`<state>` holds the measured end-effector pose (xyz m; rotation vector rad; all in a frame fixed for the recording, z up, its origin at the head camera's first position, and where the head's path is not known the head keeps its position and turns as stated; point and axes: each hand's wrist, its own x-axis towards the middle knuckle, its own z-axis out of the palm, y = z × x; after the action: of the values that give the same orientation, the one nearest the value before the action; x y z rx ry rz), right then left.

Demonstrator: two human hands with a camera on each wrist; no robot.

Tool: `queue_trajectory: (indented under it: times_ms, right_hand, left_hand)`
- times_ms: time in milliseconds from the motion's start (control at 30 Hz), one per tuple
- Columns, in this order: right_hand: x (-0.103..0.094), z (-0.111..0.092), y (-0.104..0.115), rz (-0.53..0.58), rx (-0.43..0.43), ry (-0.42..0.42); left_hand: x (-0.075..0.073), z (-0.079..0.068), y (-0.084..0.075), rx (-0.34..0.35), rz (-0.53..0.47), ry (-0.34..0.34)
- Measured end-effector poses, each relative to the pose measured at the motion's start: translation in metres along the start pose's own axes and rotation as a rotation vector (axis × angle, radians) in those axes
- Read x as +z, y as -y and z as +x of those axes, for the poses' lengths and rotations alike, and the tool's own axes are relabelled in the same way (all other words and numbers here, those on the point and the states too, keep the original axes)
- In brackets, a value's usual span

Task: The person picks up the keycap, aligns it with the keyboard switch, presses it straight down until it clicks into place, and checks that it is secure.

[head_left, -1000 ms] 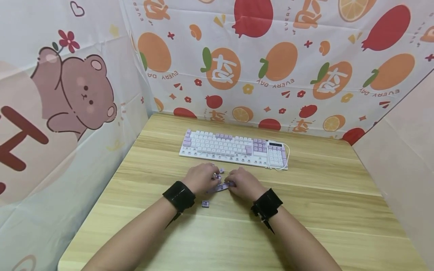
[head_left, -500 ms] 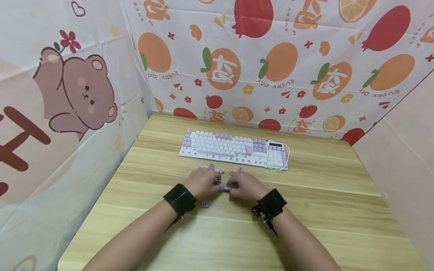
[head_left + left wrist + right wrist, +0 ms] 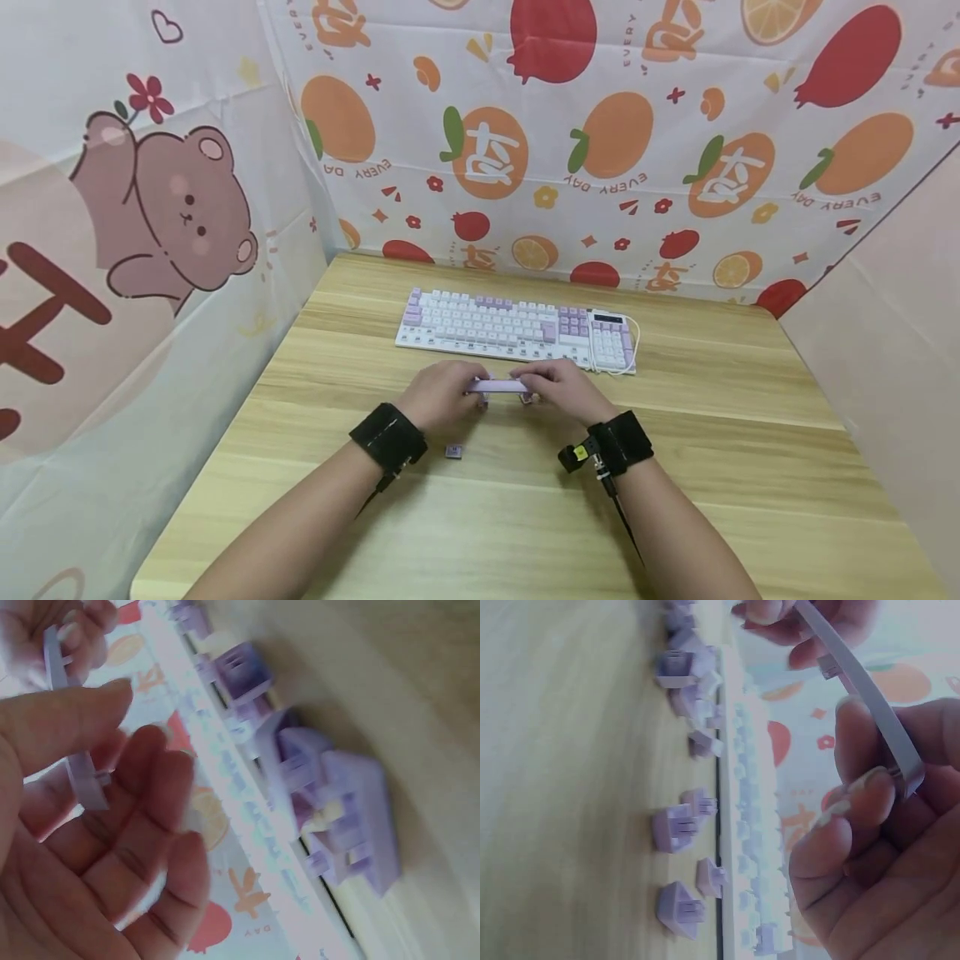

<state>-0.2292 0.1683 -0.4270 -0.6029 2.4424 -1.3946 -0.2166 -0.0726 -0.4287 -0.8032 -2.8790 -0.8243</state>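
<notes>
Fruit cloth (image 3: pixel 555 150) behind a wooden bench (image 3: pixel 712 467)

The white cloth carries oranges (image 3: pixel 617 135), red fruit (image 3: pixel 553 42), small flowers (image 3: pixel 545 197) and upside-down lettering (image 3: pixel 621 187). On the left, a second cloth (image 3: pixel 67 175) shows a pinkish-brown bear (image 3: pixel 161 187) holding a red flower (image 3: pixel 150 99). A plain pale wall (image 3: pixel 892 350) stands on the right. The bench has streaky grain and a faint sheen under soft light.

Long keycap (image 3: pixel 498 386): smooth plastic, slight sheen. Loose keycaps (image 3: pixel 673 909), keyboard (image 3: pixel 480 323): plastic. Desk (image 3: pixel 720 475): wood-grained, smooth, faintly glossy. Printed hanging (image 3: pixel 558 137): creased cloth, matt. Wrist strap (image 3: pixel 388 437): matt fabric.
</notes>
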Motion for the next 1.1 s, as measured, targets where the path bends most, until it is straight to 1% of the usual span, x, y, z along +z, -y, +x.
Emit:
queue_trajectory:
  times_ms: [67,167,300,400,467,533,600,667,767,967,1100]
  right_hand:
    - [-0.004,0.000,0.001,0.033,0.006,-0.028]
    - [-0.007,0.001,0.001,0.040,0.018,-0.048]
    - [-0.005,0.004,-0.001,0.044,0.031,-0.053]
    - [-0.002,0.006,-0.003,0.050,0.029,-0.053]
    - [0.002,0.008,-0.004,0.020,0.014,-0.055]
    - [0.006,0.011,-0.005,-0.059,-0.008,-0.054]
    - [0.011,0.015,-0.004,-0.169,-0.039,-0.052]
    - [0.014,0.021,-0.002,-0.280,-0.071,-0.051]
    - [0.018,0.032,0.002,-0.424,-0.123,-0.072]
    - [0.023,0.057,0.001,-0.614,-0.183,-0.155]
    - [0.029,0.072,-0.005,-0.715,-0.218,-0.187]
  left_hand:
    - [-0.005,0.002,0.000,0.011,-0.046,-0.025]
    - [-0.011,0.003,0.003,0.027,-0.077,-0.034]
    - [-0.015,0.003,0.007,0.017,-0.053,-0.041]
    - [-0.017,0.001,0.010,-0.010,-0.025,-0.050]
    - [-0.018,0.000,0.014,-0.032,-0.013,-0.052]
    - [-0.018,0.000,0.019,-0.050,-0.005,-0.050]
    - [-0.018,0.001,0.026,-0.060,0.001,-0.048]
    - [-0.018,0.002,0.032,-0.059,0.023,-0.048]
    - [-0.021,0.006,0.039,-0.054,0.056,-0.052]
    - [-0.023,0.018,0.053,-0.039,0.124,-0.037]
    - [-0.022,0.027,0.064,0.010,0.195,-0.035]
